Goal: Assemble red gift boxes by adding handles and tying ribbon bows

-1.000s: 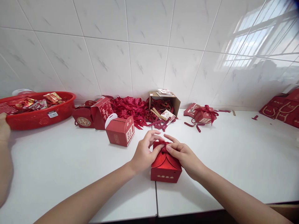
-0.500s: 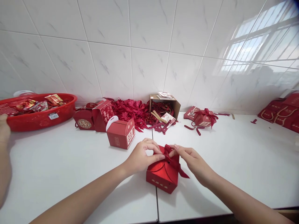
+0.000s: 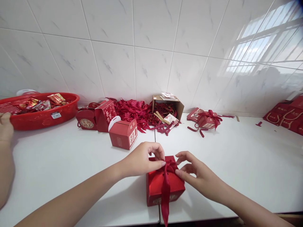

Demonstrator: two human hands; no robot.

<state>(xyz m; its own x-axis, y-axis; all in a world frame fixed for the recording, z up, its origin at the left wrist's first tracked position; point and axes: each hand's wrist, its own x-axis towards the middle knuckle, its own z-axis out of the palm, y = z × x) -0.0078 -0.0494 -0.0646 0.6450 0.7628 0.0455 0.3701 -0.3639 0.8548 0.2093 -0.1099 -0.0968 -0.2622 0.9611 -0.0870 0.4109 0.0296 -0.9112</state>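
A red gift box (image 3: pixel 153 186) stands on the table in front of me, with a dark red ribbon bow (image 3: pixel 170 165) on its lid. One long ribbon tail (image 3: pixel 166 195) hangs down over the side nearest me. My left hand (image 3: pixel 148 159) pinches the ribbon at the left of the bow between thumb and fingertips. On the other side, my right hand (image 3: pixel 196 170) has its fingers spread, with the thumb at the bow's right edge and the index finger raised behind it.
Behind stand a red box with a white handle (image 3: pixel 121 135), a heap of ribbons (image 3: pixel 134 112) and a cardboard box (image 3: pixel 180 108). A bow-tied box (image 3: pixel 208 121) sits to the right; red bags (image 3: pixel 284 115) lie far right. Another person's hand (image 3: pixel 6 129) touches a red basket (image 3: pixel 47 118) of sweets.
The gift box has turned, so the ribbon tail that lay to the right now hangs at the front. My right fingers have come off the bow's top and spread apart.
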